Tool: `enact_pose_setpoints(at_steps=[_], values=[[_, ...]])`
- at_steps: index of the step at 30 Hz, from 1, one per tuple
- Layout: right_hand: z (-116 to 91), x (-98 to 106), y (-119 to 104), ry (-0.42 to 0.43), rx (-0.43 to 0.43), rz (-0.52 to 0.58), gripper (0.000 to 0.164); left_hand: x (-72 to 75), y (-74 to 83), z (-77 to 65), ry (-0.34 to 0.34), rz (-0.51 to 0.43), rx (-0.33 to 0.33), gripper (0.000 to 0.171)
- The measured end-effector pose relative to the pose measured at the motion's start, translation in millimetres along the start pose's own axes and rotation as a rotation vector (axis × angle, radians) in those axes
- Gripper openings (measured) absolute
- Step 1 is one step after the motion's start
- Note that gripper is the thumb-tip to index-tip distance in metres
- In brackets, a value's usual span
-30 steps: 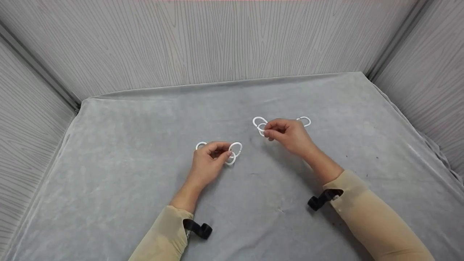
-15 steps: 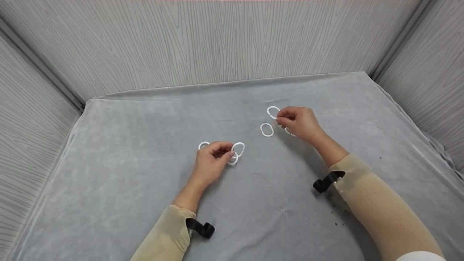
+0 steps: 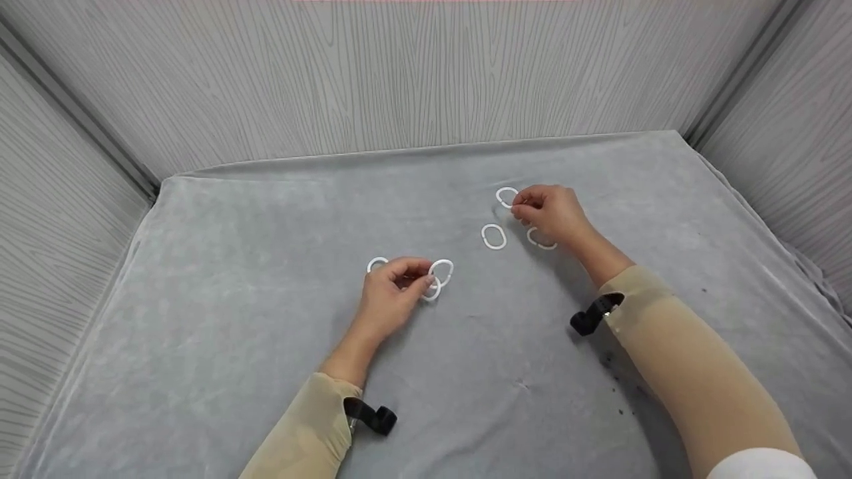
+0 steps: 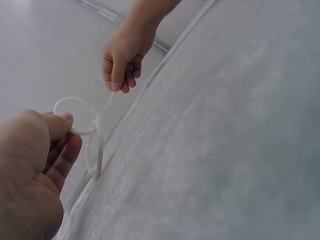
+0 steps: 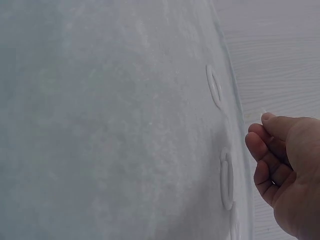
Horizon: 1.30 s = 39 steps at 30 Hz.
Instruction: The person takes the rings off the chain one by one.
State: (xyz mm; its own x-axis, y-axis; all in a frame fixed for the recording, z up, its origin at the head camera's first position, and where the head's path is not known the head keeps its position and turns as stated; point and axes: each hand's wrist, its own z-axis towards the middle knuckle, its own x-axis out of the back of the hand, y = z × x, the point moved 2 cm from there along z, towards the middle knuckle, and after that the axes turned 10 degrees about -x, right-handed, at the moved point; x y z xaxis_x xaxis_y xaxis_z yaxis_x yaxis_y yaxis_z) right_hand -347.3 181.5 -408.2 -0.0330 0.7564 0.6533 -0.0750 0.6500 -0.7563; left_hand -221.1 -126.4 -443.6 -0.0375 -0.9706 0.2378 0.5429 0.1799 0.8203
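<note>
My left hand (image 3: 393, 293) pinches a white oval plastic ring (image 3: 441, 261) between thumb and fingers, left of the middle of the table. Linked through it, a second white ring (image 4: 101, 150) hangs down in the left wrist view. Part of another white ring (image 3: 377, 259) shows behind that hand's knuckles. Farther back and to the right, my right hand (image 3: 552, 213) pinches a single white ring (image 3: 497, 196) by its edge, above the cloth. Two loose rings lie flat below this hand: one ring (image 3: 484, 235) in front of its fingertips, one ring (image 3: 546, 248) under the palm.
A grey plush cloth (image 3: 266, 253) covers the table, with small dark specks near the right forearm. Pale wood-grain panels (image 3: 399, 80) rise behind it and at both sides. A black wrist mount (image 3: 379, 419) sits on each beige sleeve.
My right hand has moved back and right, carrying one ring away from the one left lying on the cloth. The left hand stays almost still with its linked rings.
</note>
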Motion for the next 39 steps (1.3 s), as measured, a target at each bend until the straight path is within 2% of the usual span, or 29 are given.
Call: enact_pose_setpoints(at_steps=[8, 20, 26, 32, 39], values=[[6.4, -3.1, 5.0, -0.019, -0.057, -0.009, 0.010, -1.2, -0.2, -1.1, -0.004, -0.015, 0.010, 0.018], [11.3, -7.3, 5.8, -0.038, -0.097, -0.101, 0.011, 1.7, 0.8, -3.4, -0.007, -0.012, 0.017, 0.018], [11.3, -7.5, 7.5, -0.055, -0.145, -0.076, 0.010, 1.9, 0.7, -3.4, -0.008, -0.020, 0.023, 0.018], [10.6, -7.5, 8.9, -0.050, -0.140, -0.089, 0.010, 1.4, 1.3, -3.2, -0.010, -0.036, 0.006, 0.017], [8.5, -8.0, 11.1, -0.046, -0.114, -0.099, 0.011, 1.2, 0.2, -3.4, -0.021, -0.023, 0.015, 0.017]])
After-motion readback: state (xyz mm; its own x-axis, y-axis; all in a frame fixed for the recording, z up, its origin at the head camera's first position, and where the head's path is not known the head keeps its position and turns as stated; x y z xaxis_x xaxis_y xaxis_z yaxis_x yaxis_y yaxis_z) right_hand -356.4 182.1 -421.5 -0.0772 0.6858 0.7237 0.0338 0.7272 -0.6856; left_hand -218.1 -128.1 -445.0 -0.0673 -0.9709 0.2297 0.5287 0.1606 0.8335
